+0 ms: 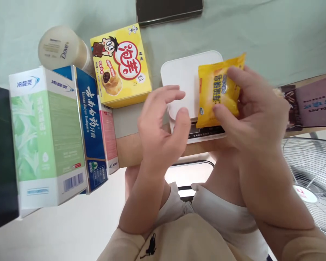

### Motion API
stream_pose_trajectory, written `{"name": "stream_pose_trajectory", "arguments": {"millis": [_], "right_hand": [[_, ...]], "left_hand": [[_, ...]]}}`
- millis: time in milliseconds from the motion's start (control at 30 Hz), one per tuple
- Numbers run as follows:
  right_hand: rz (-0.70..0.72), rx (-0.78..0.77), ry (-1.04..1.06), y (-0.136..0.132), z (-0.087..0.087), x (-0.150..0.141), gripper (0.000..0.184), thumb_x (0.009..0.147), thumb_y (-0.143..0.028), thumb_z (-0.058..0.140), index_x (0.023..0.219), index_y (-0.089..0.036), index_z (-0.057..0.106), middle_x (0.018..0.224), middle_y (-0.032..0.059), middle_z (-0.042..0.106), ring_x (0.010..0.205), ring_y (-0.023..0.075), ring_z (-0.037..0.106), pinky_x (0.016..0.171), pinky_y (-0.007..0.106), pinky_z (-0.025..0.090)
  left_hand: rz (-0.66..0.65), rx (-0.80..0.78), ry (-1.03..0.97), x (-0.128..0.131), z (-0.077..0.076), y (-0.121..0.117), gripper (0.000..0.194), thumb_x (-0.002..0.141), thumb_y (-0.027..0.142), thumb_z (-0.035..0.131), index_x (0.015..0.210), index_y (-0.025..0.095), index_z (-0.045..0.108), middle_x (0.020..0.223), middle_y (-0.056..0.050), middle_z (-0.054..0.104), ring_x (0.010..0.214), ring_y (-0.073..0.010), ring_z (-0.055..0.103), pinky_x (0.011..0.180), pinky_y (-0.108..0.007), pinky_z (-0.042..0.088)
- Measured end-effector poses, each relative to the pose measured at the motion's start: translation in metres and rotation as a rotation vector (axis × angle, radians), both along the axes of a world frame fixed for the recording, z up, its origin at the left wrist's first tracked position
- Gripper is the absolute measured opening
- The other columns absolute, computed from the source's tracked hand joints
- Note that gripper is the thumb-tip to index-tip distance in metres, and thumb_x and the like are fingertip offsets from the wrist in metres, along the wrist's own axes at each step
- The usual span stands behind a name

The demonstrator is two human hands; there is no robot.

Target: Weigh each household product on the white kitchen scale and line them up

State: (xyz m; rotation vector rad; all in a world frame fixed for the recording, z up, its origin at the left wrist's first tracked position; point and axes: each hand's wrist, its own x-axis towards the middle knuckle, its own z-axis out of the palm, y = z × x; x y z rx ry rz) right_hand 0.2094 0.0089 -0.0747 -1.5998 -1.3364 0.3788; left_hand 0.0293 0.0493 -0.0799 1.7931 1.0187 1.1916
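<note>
My right hand (250, 116) grips a small yellow snack packet (218, 90) between thumb and fingers, holding it just above a white kitchen scale (179, 78). My left hand (159, 123) hovers beside it over the scale's near edge, fingers curled and apart, holding nothing. The scale's display strip is partly hidden under the packet and my hands.
A yellow cartoon snack box (121, 65) lies left of the scale. Further left stand a green and white box (46, 134), a blue toothpaste box (91, 127), a pink box (108, 137) and a Dove bottle (61, 47). A dark phone (168, 11) lies at the top. A fan (312, 181) stands at the right, brown packets (312, 105) above it.
</note>
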Motion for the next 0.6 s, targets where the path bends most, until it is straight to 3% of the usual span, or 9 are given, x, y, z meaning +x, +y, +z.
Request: {"name": "stream_pose_trajectory", "arguments": {"millis": [133, 267, 400, 533, 600], "right_hand": [[0.005, 0.049, -0.152, 0.016, 0.008, 0.002, 0.043, 0.082, -0.019, 0.068, 0.124, -0.027, 0.074, 0.139, 0.0075, 0.071, 0.123, 0.0253, 0.071, 0.104, 0.045, 0.062], [0.047, 0.061, -0.323, 0.025, 0.009, 0.005, 0.032, 0.088, -0.024, 0.067, 0.119, -0.029, 0.074, 0.136, 0.0042, 0.074, 0.123, 0.0263, 0.071, 0.110, 0.051, 0.057], [0.058, 0.184, -0.347, 0.015, -0.003, 0.006, 0.028, 0.096, -0.033, 0.057, 0.116, -0.022, 0.073, 0.115, 0.0086, 0.079, 0.108, 0.0253, 0.073, 0.098, 0.049, 0.058], [-0.094, 0.258, -0.290, -0.002, -0.020, 0.009, 0.031, 0.098, -0.045, 0.050, 0.109, -0.022, 0.069, 0.097, 0.0083, 0.072, 0.096, 0.0251, 0.068, 0.083, 0.044, 0.056], [-0.103, 0.256, -0.288, -0.005, -0.023, 0.010, 0.029, 0.097, -0.045, 0.050, 0.108, -0.024, 0.068, 0.095, 0.0067, 0.070, 0.093, 0.0241, 0.067, 0.080, 0.042, 0.054]], "left_hand": [[0.009, 0.028, 0.045, -0.008, -0.019, 0.013, 0.048, 0.104, 0.065, 0.033, 0.121, 0.027, 0.056, 0.132, -0.005, 0.058, 0.143, -0.0317, 0.045, 0.124, -0.063, 0.033], [0.083, 0.175, 0.093, -0.006, -0.017, 0.013, 0.034, 0.104, 0.053, 0.046, 0.112, 0.025, 0.063, 0.117, -0.006, 0.065, 0.120, -0.0259, 0.061, 0.109, -0.055, 0.050], [0.094, 0.322, 0.205, 0.002, -0.010, 0.008, 0.026, 0.100, 0.046, 0.054, 0.112, 0.026, 0.066, 0.112, -0.007, 0.073, 0.110, -0.0233, 0.067, 0.103, -0.048, 0.056], [0.078, 0.351, 0.275, 0.003, -0.010, 0.006, 0.037, 0.097, 0.053, 0.052, 0.120, 0.026, 0.062, 0.110, -0.006, 0.074, 0.116, -0.0266, 0.066, 0.112, -0.054, 0.051], [0.101, 0.341, 0.283, 0.003, -0.011, 0.004, 0.039, 0.096, 0.055, 0.052, 0.120, 0.026, 0.062, 0.108, -0.006, 0.075, 0.120, -0.0289, 0.066, 0.114, -0.057, 0.047]]}}
